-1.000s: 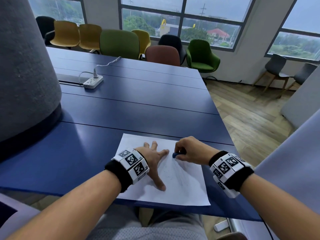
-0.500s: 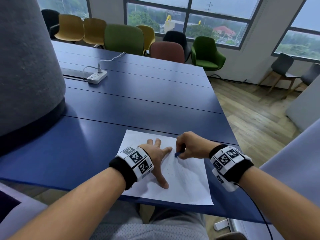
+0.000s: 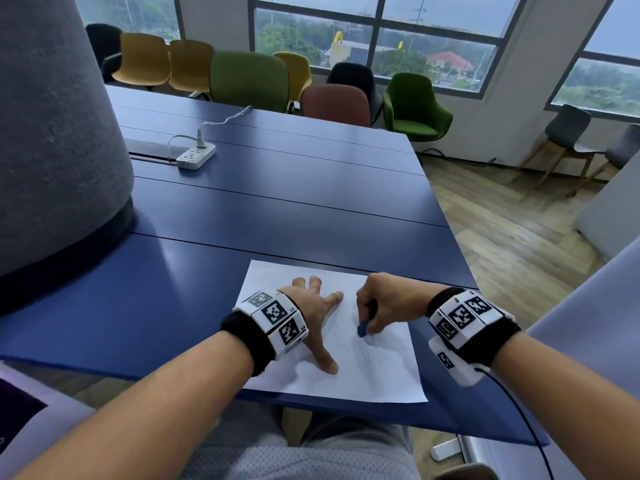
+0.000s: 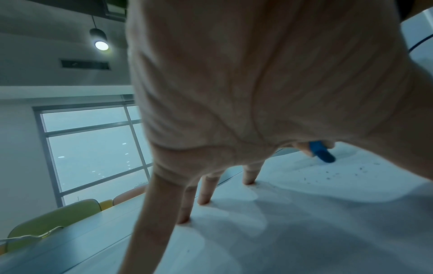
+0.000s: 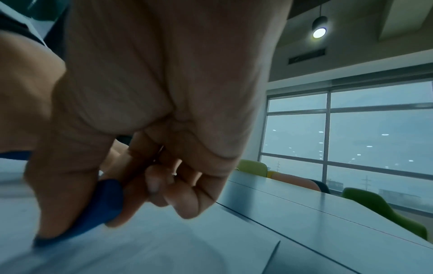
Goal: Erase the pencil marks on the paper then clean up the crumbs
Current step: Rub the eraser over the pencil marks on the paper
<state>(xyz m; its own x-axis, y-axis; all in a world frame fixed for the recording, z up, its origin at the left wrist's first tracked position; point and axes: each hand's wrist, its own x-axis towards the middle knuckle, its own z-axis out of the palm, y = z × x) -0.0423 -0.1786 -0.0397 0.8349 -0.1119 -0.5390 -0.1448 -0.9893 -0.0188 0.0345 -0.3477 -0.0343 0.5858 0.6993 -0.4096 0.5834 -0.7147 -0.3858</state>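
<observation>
A white sheet of paper (image 3: pixel 363 375) lies at the near edge of the blue table (image 3: pixel 277 209). My left hand (image 3: pixel 317 311) presses flat on the sheet with fingers spread, fingertips (image 4: pixel 203 201) down on the paper (image 4: pixel 304 222). My right hand (image 3: pixel 384 303) pinches a blue eraser (image 3: pixel 363 329) between thumb and fingers, its tip against the paper right of the left hand. The same eraser (image 5: pixel 98 209) shows blurred under the right hand (image 5: pixel 150 111), and also as the eraser (image 4: pixel 322 153). Dark crumbs (image 3: pixel 341 339) dot the sheet between the hands; crumbs (image 4: pixel 339 174) also show near the index finger.
A white power strip (image 3: pixel 195 155) with a cable lies further back on the table. A large grey rounded object (image 3: pixel 52 133) rises at the left. Coloured chairs (image 3: pixel 249 77) line the far side. The table's right edge drops to wooden floor (image 3: pixel 519 237).
My right hand has moved the eraser down and toward me across the paper. The left hand has stayed pressed on the sheet. The head view has shifted slightly.
</observation>
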